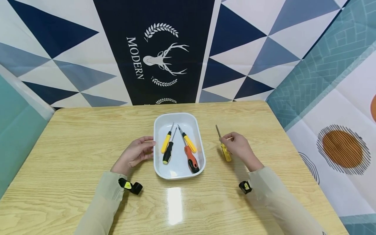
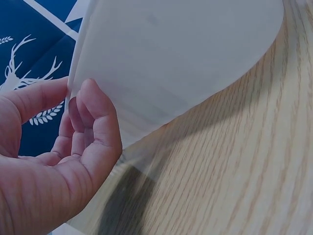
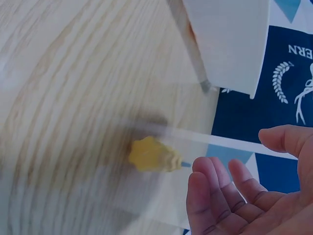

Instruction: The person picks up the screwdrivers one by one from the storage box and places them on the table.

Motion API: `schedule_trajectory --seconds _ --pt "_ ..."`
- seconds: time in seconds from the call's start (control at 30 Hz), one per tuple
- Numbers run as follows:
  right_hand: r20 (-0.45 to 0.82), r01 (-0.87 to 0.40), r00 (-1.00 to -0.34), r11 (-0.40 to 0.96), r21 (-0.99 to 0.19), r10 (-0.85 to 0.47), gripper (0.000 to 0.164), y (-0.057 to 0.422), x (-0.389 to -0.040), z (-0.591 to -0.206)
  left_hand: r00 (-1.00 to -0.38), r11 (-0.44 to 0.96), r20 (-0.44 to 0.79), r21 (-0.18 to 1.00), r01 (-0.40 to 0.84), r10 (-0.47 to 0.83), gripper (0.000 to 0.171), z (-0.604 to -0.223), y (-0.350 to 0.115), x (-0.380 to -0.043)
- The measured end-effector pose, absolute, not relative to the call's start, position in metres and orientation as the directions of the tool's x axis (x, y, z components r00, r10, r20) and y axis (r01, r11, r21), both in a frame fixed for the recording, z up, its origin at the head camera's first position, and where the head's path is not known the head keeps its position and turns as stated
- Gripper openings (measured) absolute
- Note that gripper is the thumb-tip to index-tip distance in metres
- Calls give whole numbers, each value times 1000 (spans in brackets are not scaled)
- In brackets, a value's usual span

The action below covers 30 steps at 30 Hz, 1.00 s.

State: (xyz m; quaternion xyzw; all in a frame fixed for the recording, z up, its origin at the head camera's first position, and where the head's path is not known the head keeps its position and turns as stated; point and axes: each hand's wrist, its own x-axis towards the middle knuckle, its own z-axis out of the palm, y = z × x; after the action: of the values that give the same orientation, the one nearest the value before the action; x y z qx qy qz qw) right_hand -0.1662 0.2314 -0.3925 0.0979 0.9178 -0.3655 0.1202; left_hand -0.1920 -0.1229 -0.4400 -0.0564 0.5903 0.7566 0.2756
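Beyond the right edge of the white tray (image 1: 180, 165), over the right half of the wooden table (image 1: 88, 147), is a yellow screwdriver (image 1: 226, 152), its shaft toward the table's far edge and its handle toward the near one; whether it rests fully on the wood is unclear. The right hand (image 1: 239, 147) is at its neck, thumb and fingers spread apart in the right wrist view, though I cannot tell whether any finger touches the shaft. The left hand (image 1: 135, 155) grips the tray's left edge, thumb over the rim and fingers against the outer wall. Inside, toward the tray's left edge, a yellow-handled tool (image 1: 165, 143) lies just beside a black screwdriver (image 1: 167, 155); toward the right edge, another yellow-handled tool (image 1: 190, 143) lies close to a red-and-black screwdriver (image 1: 191, 160). All four tips point toward the far edge. Behind the table hangs a dark panel (image 1: 117, 19) with a stag's head.
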Motion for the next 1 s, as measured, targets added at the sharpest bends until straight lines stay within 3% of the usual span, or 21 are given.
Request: schedule_trajectory --seconds 1.0 --pt "-294 242 -955 673 -699 38 42 189 -161 -371 -839 -147 -421 858 -491 345 57 -439 -122 -191"
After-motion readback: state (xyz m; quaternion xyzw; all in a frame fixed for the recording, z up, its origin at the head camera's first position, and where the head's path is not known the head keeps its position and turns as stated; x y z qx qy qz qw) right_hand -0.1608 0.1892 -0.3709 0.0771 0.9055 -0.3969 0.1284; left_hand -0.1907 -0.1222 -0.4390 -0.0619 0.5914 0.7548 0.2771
